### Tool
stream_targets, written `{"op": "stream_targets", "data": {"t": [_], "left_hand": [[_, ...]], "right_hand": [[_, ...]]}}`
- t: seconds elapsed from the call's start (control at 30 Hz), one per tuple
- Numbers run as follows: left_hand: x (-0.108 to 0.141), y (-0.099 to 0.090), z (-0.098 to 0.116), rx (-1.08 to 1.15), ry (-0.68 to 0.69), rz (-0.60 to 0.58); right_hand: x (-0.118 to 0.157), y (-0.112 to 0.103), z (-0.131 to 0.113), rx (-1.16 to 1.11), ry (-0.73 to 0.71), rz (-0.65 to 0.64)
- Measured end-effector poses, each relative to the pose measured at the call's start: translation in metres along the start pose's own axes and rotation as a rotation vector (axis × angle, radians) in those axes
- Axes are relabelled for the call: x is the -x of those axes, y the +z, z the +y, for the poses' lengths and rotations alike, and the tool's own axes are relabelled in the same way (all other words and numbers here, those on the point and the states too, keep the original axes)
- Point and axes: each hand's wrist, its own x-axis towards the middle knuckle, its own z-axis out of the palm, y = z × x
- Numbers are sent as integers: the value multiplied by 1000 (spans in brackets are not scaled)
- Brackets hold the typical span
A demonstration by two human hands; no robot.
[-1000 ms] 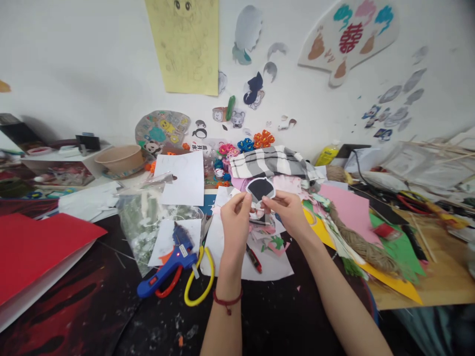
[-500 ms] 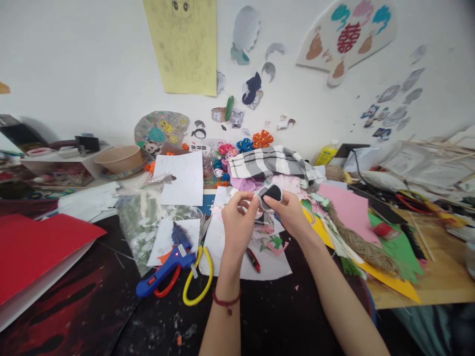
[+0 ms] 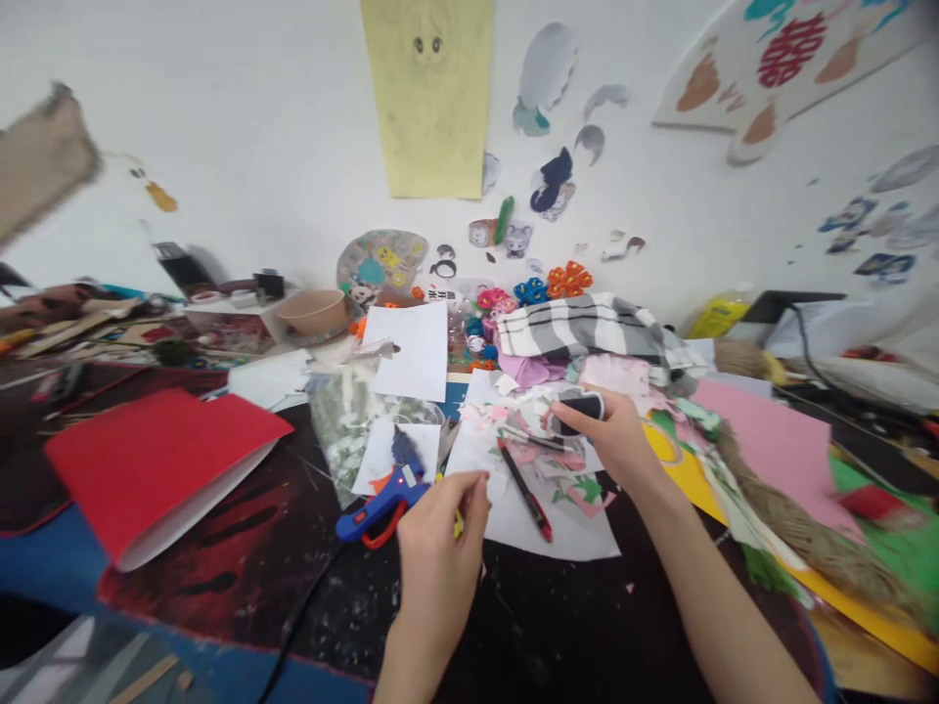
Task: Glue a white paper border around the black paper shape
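My right hand [image 3: 623, 435] pinches a small black cutout with a pale edge [image 3: 579, 415], held over the paper scraps [image 3: 539, 420]. My left hand [image 3: 444, 533] hangs nearer to me, its fingers curled and pressed together; whatever may be between the fingertips is too small to make out. Partly behind it lie scissors with a yellow handle [image 3: 459, 524], and beside them a blue hot glue gun [image 3: 388, 501] with a lit red switch. A red-and-black pen [image 3: 525, 492] rests on the white sheet [image 3: 564, 536] between my hands.
A red folded card [image 3: 168, 455] lies on the dark table at left. Plastic bags, a bowl [image 3: 314, 311] and crochet flowers [image 3: 568, 281] stand toward the wall. Checked cloth [image 3: 587, 328], pink paper [image 3: 778, 440] and twine [image 3: 792, 523] crowd the right side.
My left hand has let go of the cutout and moved down toward me, over the scissors. My right hand keeps hold of it. The view has turned left.
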Motion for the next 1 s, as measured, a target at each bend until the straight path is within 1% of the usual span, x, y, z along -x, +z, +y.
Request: {"op": "stream_targets", "data": {"t": [0.07,0.13,0.17,0.2,0.27,0.3,0.33,0.4,0.47,0.57,0.7,0.8,0.9,1.0], "left_hand": [[18,-24,-10,-134,69,52],[28,-45,-20,-312,151,125],[31,-53,-24,-410,170,141],[31,-59,-28,-527,169,128],[29,-66,-34,-785,113,50],[26,-67,-36,-900,84,-9],[24,-68,-39,-989,67,-70],[19,-67,-43,-1082,53,-169],[17,-68,-49,-1090,57,-226],[16,-74,-59,-998,78,-266],[18,-84,-72,-856,87,-264],[21,-89,-77,-785,106,-258],[24,-93,-77,-741,134,-215],[21,-99,-77,-723,159,-117]], "right_hand": [[1,2,1,17,16,-19],[2,5,1,31,27,-35],[2,6,1,38,31,-46],[3,8,1,47,36,-62],[4,11,0,61,48,-103],[5,12,0,68,54,-127],[6,13,0,80,58,-152],[7,16,-1,106,59,-187],[8,18,-3,129,58,-205],[9,19,-5,129,58,-200],[8,17,-4,133,67,-200],[6,14,0,155,44,-198],[5,13,4,142,27,-199],[4,13,5,104,44,-210]]}}
